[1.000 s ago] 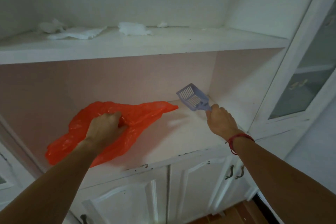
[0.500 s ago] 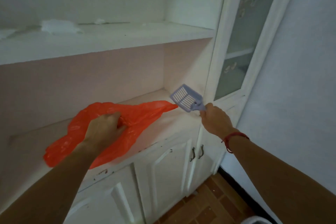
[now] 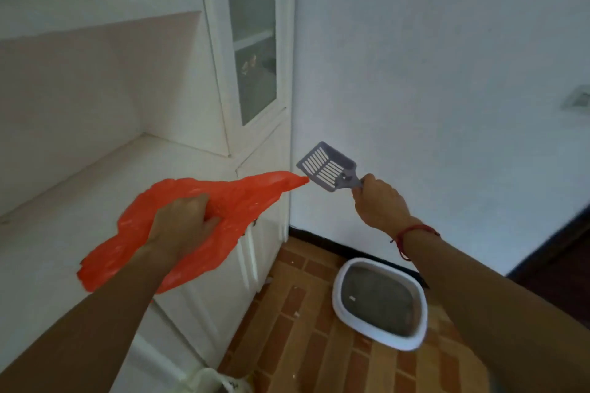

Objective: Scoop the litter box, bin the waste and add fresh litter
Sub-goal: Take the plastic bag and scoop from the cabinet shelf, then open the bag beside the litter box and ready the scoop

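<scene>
View has swung right and down | my left hand has pulled the red bag out over the surface edge, tip now past the cabinet corner | my right hand has carried the scoop off the surface, now before the wall | litter box on the floor has come into view

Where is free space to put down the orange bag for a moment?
The white ledge is bare left of the orange bag the left hand grips. The tiled floor between cabinet doors and litter box is free. Tight: the strip between litter box and wall.
</scene>
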Demonstrator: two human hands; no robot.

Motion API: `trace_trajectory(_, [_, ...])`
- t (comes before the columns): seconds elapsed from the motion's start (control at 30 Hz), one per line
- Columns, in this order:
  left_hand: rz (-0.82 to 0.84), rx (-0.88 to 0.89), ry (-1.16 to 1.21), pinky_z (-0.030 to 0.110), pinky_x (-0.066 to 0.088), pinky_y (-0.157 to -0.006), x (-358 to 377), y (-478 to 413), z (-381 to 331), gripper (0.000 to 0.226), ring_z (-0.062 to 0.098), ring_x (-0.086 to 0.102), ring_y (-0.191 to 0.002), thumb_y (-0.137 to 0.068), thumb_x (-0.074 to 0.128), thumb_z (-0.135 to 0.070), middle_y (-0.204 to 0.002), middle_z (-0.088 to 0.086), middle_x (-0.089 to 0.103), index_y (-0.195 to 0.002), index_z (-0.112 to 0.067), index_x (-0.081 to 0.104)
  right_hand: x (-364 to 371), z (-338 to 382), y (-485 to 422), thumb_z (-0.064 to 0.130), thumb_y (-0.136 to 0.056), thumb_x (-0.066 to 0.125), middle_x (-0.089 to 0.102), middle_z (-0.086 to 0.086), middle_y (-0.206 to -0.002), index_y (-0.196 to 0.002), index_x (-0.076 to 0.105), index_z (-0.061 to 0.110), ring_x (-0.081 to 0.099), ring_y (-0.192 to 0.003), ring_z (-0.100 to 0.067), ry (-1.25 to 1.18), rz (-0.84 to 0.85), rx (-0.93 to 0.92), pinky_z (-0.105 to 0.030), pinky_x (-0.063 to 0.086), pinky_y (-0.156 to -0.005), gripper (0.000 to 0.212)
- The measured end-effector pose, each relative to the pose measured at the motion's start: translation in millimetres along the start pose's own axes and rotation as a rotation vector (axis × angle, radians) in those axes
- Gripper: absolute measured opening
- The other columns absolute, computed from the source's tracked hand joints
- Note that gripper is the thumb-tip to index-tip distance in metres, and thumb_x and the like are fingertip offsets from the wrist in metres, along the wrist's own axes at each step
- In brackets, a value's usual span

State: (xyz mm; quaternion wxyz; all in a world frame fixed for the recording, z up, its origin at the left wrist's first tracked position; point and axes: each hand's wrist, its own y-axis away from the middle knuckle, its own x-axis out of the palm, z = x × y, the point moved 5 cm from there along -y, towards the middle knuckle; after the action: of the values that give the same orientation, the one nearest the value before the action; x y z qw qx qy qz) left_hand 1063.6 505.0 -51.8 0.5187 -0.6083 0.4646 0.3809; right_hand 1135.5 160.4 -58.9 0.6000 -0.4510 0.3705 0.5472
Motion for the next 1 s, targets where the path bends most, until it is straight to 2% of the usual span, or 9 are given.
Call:
trace_trajectory(0.13, [0.054,0.100,0.062,0.034,0.036,-0.069,32,-2,-51,0.022,0.033,0.067,-0.090,-0.093,0.064,-0.034,-0.095,0.009,0.071,-0.095,-0.012,0.063,-17,-69,37,0.028,-0.101,0.040,0.064,-0.013,-0.103,-0.106,0.052,0.005,0.060,-0.084,-0.028,0.033,-0.036,0.130,-0.035,0.046,-0.068,0.026])
trace_trajectory(0.23, [0.104,0.154,0.099,0.036,0.040,-0.070,54,-5,-87,0.023,0.034,0.067,-0.089,-0.092,0.064,-0.036,-0.094,0.009,0.073,-0.095,-0.013,0.065,-28,-116,66,0.027,-0.101,0.040,0.064,-0.015,-0.103,-0.105,0.052,0.004,0.061,-0.086,-0.031,0.043,-0.050,0.213,-0.033,0.041,-0.066,0.026])
trace_trajectory(0.37, [0.155,0.224,0.200,0.037,0.045,-0.069,75,-4,-138,0.020,0.033,0.066,-0.081,-0.090,0.066,-0.034,-0.087,0.008,0.071,-0.092,-0.014,0.067,-42,-175,102,0.027,-0.101,0.040,0.063,-0.015,-0.101,-0.103,0.052,0.003,0.055,-0.079,-0.030,0.057,-0.074,0.325,-0.033,0.036,-0.064,0.026])
trace_trajectory(0.47, [0.169,0.259,0.232,0.036,0.046,-0.067,90,1,-172,0.019,0.031,0.065,-0.076,-0.091,0.066,-0.033,-0.083,0.007,0.070,-0.090,-0.014,0.066,-44,-213,123,0.027,-0.100,0.041,0.064,-0.018,-0.101,-0.102,0.051,0.002,0.059,-0.085,-0.036,0.065,-0.069,0.374,-0.034,0.035,-0.065,0.027])
trace_trajectory(0.57, [0.215,0.280,0.240,0.035,0.047,-0.066,100,8,-198,0.022,0.029,0.066,-0.075,-0.092,0.061,-0.039,-0.080,0.003,0.070,-0.088,-0.018,0.066,-43,-241,136,0.027,-0.100,0.041,0.063,-0.020,-0.102,-0.101,0.050,0.002,0.059,-0.091,-0.039,0.051,-0.049,0.397,-0.035,0.036,-0.066,0.027])
trace_trajectory(0.73, [0.222,0.282,0.217,0.037,0.050,-0.070,110,10,-220,0.022,0.030,0.067,-0.082,-0.091,0.062,-0.041,-0.088,0.006,0.073,-0.093,-0.019,0.067,-39,-270,138,0.027,-0.100,0.041,0.063,-0.019,-0.102,-0.099,0.050,0.003,0.059,-0.090,-0.038,0.026,-0.023,0.412,-0.036,0.038,-0.067,0.026])
trace_trajectory(1.0, [0.223,0.231,0.114,0.035,0.038,-0.064,122,19,-242,0.019,0.035,0.064,-0.077,-0.092,0.065,-0.029,-0.081,0.011,0.069,-0.086,-0.012,0.060,-28,-308,130,0.030,-0.100,0.041,0.063,-0.015,-0.102,-0.101,0.050,0.005,0.058,-0.084,-0.032,-0.017,0.046,0.390,-0.035,0.040,-0.067,0.026])
